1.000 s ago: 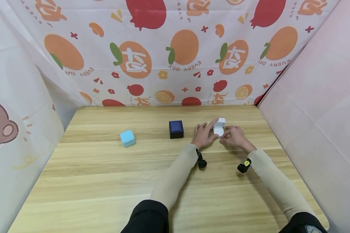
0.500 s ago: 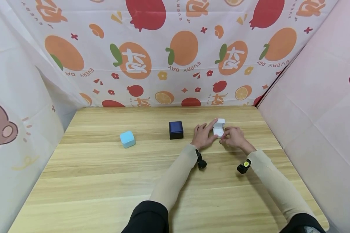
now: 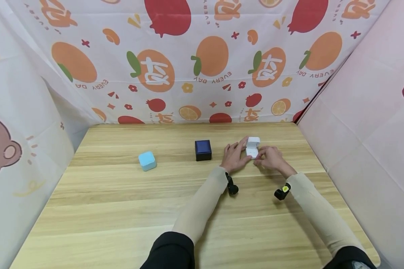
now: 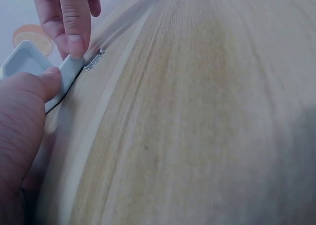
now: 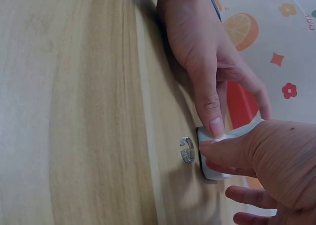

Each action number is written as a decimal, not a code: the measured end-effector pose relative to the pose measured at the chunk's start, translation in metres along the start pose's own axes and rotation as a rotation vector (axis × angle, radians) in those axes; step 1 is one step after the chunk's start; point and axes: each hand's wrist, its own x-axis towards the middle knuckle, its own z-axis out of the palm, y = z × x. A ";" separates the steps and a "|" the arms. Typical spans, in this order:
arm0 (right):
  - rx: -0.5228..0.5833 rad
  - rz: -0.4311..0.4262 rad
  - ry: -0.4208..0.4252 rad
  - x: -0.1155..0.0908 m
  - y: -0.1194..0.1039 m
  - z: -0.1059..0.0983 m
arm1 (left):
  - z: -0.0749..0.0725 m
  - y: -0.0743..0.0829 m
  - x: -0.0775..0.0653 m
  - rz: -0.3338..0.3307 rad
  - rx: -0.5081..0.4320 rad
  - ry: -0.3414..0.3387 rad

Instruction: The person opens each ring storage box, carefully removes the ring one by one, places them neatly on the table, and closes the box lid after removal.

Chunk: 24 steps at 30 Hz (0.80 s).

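Observation:
A small white ring box point(image 3: 253, 141) stands with its lid raised near the back right of the table. My left hand point(image 3: 234, 157) holds its left side, the thumb at the front of the base and the forefinger beside the lid. From the right, my right hand point(image 3: 271, 158) grips the front corner of the base, thumb on the front face in the right wrist view point(image 5: 232, 153). Just in front of the box a silver ring point(image 5: 186, 156) with a studded open band rests on the wood. Fingers partly hide the box's inside.
Left of the hands stands a dark blue box point(image 3: 203, 150), closed. Farther left is a light blue rounded box point(image 3: 147, 160). A printed cloth point(image 3: 175, 101) hangs behind the table's back edge, and a pale cloth wall point(image 3: 367, 123) borders the right side.
My left forefinger has slid a little to the left, off the raised lid's front edge. The right hand and the boxes stay nearly where they were.

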 end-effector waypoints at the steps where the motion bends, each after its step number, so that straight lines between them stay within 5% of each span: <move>1: -0.003 -0.015 0.005 0.000 -0.001 -0.001 | 0.000 0.000 0.000 -0.003 -0.003 0.002; 24: 0.055 -0.048 0.018 0.001 -0.001 -0.010 | 0.004 -0.002 0.001 -0.050 -0.010 -0.015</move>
